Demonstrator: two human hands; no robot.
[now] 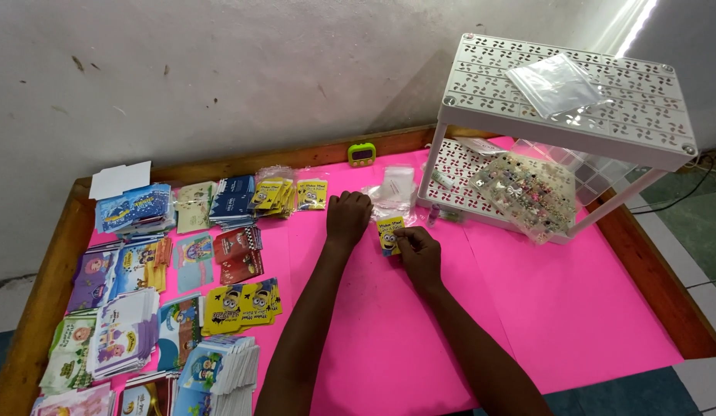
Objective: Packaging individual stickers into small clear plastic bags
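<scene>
We see our right hand (pixel 419 254) pinching a small glossy yellow card (pixel 389 233) on the pink sheet (pixel 573 293); left hand (pixel 348 216) curled into a loose fist, resting beside crinkly clear bags (pixel 395 192)

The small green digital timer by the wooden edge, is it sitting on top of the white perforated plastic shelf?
No, the small green digital timer stands on the pink table surface, left of the white perforated plastic shelf.

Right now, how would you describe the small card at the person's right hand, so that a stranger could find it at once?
Start from the pink table top and find the white perforated rack on its right side. Just left of the rack's foot, the right hand touches a small yellow card. Unlike the stacked cards on the left, it lies alone beside clear plastic bags.
</scene>
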